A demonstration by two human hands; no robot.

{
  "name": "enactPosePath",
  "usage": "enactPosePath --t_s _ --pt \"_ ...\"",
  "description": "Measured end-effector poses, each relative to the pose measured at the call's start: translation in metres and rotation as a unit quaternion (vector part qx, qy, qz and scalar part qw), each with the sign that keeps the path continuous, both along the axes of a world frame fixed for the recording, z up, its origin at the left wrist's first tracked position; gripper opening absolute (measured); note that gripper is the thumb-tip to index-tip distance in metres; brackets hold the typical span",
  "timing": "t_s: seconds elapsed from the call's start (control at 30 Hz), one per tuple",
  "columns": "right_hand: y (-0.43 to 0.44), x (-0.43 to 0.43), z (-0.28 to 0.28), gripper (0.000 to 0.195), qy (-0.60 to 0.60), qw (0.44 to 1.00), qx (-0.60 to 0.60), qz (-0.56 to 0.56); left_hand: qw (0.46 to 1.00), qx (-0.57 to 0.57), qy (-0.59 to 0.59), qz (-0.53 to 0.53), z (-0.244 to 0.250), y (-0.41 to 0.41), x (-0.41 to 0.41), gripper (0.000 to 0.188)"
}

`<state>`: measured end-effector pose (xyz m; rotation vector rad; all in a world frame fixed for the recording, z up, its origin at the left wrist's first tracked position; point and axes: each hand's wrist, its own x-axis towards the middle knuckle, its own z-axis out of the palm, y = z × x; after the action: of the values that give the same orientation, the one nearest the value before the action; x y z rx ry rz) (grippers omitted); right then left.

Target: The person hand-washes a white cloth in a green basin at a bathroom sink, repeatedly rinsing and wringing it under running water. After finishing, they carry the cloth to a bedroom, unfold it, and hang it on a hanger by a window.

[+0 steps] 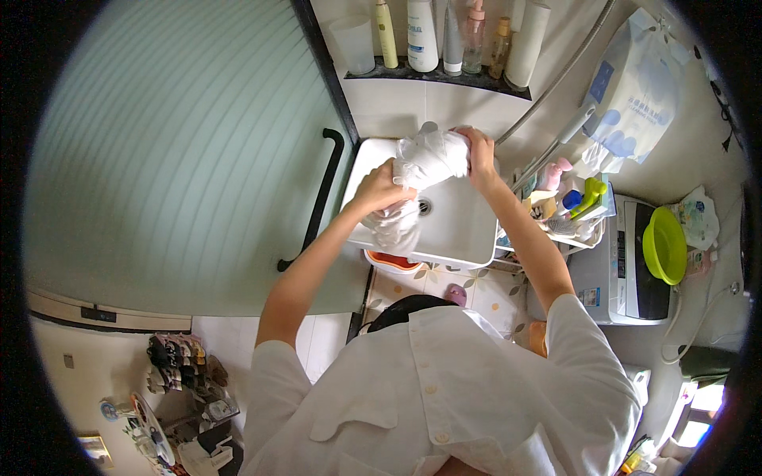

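Observation:
A bunched, twisted white cloth [430, 159] is held above a white rectangular sink basin [458, 229]. My left hand [384, 189] grips it near its middle, and a loose end hangs below that hand over the basin's left front part. My right hand [478, 152] is closed around the cloth's right end, near the back rim. The dark drain [424, 207] shows between my hands, lower than the cloth. Behind the cloth, the faucet [428, 127] is mostly hidden; only a small grey part shows.
A frosted glass door [178, 160] with a black handle [324, 202] stands left. Bottles line a black shelf [440, 77] behind the basin. At right are a crowded white rack [580, 241], a washing machine [619, 262] and a green basin [664, 246]. An orange-and-white tub [393, 263] sits below.

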<state>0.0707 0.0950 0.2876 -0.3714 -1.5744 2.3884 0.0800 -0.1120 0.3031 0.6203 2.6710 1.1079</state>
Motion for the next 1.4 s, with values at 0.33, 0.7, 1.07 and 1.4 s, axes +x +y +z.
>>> enactPosePath --t_s 0.33,0.7,1.07,1.4 --pt "0.030 -0.028 -0.014 0.043 -0.119 0.976 0.069 0.171 0.924 0.232 -0.302 0.027 -0.040 0.003 -0.001 0.033" --pt "0.050 -0.024 -0.041 0.051 -0.272 0.825 -0.242 0.433 0.953 0.016 0.284 0.100 0.003 0.003 -0.023 0.050" --pt "0.043 -0.038 -0.030 0.054 -0.288 0.810 -0.305 0.410 0.863 -0.172 0.474 0.031 0.022 0.008 -0.031 0.046" --pt "0.002 -0.063 -0.051 0.021 -0.160 0.978 -0.131 0.038 0.981 -0.119 0.137 0.068 -0.022 0.019 -0.023 0.052"
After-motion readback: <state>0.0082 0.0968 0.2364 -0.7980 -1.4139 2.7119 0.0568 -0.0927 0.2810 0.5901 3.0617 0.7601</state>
